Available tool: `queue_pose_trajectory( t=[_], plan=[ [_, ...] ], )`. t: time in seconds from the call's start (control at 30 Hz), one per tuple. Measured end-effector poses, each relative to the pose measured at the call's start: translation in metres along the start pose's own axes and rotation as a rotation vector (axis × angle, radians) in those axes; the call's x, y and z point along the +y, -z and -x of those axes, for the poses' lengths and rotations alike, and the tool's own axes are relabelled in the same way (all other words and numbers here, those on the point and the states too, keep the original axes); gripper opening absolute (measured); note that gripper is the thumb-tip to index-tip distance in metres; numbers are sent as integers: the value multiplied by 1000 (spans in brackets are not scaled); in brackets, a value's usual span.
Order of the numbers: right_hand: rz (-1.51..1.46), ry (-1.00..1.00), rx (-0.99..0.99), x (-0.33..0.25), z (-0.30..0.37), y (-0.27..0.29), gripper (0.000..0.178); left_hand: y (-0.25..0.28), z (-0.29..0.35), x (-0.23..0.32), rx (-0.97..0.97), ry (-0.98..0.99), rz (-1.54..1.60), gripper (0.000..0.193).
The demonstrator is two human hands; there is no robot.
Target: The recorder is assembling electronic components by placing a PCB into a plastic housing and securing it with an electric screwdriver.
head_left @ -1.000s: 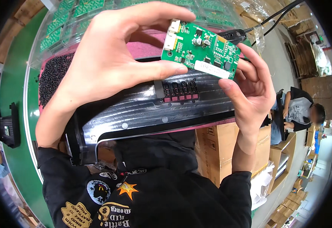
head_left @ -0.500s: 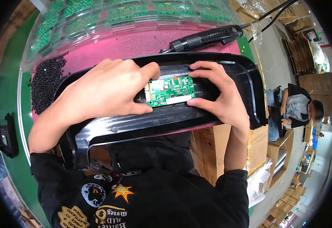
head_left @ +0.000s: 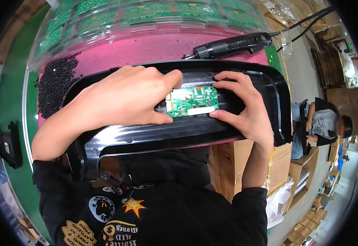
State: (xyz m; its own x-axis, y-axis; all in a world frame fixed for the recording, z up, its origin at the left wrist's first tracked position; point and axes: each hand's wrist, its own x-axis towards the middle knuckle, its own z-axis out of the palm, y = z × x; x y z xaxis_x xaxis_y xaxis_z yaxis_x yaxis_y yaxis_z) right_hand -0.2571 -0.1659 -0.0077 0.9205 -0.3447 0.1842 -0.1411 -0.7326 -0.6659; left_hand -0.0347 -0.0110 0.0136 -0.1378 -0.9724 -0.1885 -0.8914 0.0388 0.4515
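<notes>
Your board (head_left: 192, 101) came down between the edges of the shell (head_left: 146, 134); left hand (head_left: 125, 96) and right hand (head_left: 246, 106) pinch its ends; likely light, fragile: grip its rims.

Left hand (head_left: 131, 96) and right hand (head_left: 250, 108) curl inward, thumbs (head_left: 162, 118) toward the near edge of the shell (head_left: 146, 132).
</notes>
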Motion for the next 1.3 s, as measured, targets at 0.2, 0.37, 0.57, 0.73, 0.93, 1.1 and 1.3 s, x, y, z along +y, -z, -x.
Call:
queue_pose_trajectory(
  t=[0.2, 0.37, 0.57, 0.73, 0.93, 1.1, 1.3],
  plan=[
    [40, 10, -2, -4, 4, -1, 55, -4, 8, 0, 79, -90, 9, 55],
    [34, -1, 148, -9, 11, 2, 64, 35, 32, 2, 607, -108, 8, 26],
    [52, -154, 459, -5, 15, 40, 43, 35, 126, -67, 577, 210, -488, 35],
    [532, -372, 266, 38, -10, 81, 50, 15, 142, -90, 358, 498, -298, 44],
    [-81, -495, 140, 52, -50, 85, 39, 10, 135, -103, 492, 513, -144, 23],
    [505, -363, 168, 47, -79, 77, 48, 12, 136, -111, 517, 425, -196, 15],
    [187, -417, 264, 43, -86, 69, 48, 13, 136, -107, 705, 366, -105, 15]
  ],
)
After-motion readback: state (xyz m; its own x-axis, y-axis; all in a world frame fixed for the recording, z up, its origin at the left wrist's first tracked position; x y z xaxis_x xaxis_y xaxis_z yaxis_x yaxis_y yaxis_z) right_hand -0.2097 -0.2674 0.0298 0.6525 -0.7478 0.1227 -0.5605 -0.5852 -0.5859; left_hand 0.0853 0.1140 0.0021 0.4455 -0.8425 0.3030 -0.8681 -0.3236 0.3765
